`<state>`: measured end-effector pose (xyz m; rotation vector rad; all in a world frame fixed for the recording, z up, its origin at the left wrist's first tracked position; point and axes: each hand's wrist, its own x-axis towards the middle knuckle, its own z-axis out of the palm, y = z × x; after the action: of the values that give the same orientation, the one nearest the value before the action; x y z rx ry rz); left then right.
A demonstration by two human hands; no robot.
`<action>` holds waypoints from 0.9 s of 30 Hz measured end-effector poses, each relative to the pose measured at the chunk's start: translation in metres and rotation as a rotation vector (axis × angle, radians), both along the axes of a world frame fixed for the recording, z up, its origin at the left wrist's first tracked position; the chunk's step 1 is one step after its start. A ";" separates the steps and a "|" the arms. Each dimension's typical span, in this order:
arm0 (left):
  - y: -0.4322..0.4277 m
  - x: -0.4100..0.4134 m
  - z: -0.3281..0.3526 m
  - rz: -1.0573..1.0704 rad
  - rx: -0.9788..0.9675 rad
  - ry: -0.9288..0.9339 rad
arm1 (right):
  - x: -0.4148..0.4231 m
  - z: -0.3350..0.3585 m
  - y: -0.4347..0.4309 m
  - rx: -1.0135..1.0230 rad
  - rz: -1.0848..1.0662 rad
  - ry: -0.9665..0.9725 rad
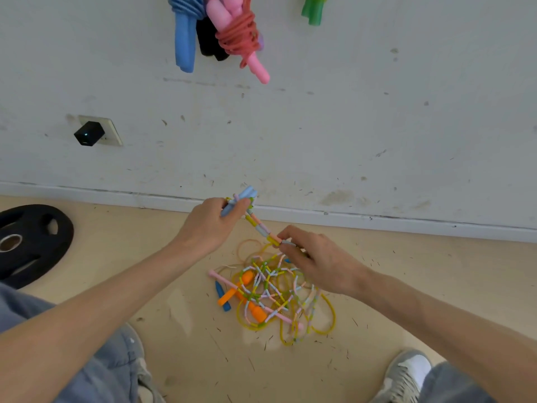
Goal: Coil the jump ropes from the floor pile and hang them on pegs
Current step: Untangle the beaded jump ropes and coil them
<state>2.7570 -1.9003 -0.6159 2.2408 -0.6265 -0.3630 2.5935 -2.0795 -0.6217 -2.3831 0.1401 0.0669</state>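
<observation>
**Beaded rope held between 2 hands above the pile**

The left hand (209, 225) is curled round pale blue handles (247, 194), whose tips stick out past the fingers toward 1 o'clock. From that fist a beaded rope (261, 228) runs straight toward 4 o'clock to the right hand (316, 263). The right hand pinches the rope between thumb and fingertips. The 2 hands are near each other but apart, both raised above the floor (406, 271).

At 6 o'clock from the right hand, the pile (270, 295) lies on the floor, just out from the wall (319, 126). It is a tangle of pastel beaded cord and thin yellow cord. In it are 2 orange handles (247, 277), a pink handle (223, 279) at its 10 o'clock edge and a small blue handle (220, 290) at its 9 o'clock edge.

Coiled ropes hang on the wall at 12 o'clock of the view: a blue rope (186, 45), beside it a red rope (241, 39) wound round pink handles, and black handles (207, 39) between them. A green rope (312, 11) hangs toward 1 o'clock, cut off by the top edge.

A black plate (29, 242) lies flat on the floor at 9 o'clock. A black plug (88, 133) sits in a wall socket at 10 o'clock. A grey shoe (406, 373) stands at 5 o'clock.
</observation>
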 end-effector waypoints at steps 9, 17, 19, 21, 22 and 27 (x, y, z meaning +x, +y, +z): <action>0.002 0.001 0.007 -0.087 -0.144 -0.085 | -0.005 0.024 0.004 -0.130 0.324 0.206; 0.012 -0.002 -0.003 -0.340 0.402 -0.434 | -0.008 0.047 0.000 -0.316 0.289 0.041; 0.011 -0.002 -0.006 -0.365 0.461 -0.331 | -0.009 0.049 -0.004 -0.301 0.285 0.017; 0.011 0.001 -0.007 -0.369 0.446 -0.269 | -0.009 0.051 -0.004 -0.294 0.297 -0.003; 0.011 0.002 -0.007 -0.373 0.422 -0.283 | -0.010 0.052 -0.003 -0.295 0.309 -0.011; 0.008 -0.004 0.000 -0.417 0.389 -0.284 | -0.013 0.059 0.009 -0.317 0.375 -0.137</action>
<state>2.7534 -1.8927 -0.6155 2.5467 -1.2756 -0.4005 2.5808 -2.0708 -0.5629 -2.6910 -0.3895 0.0612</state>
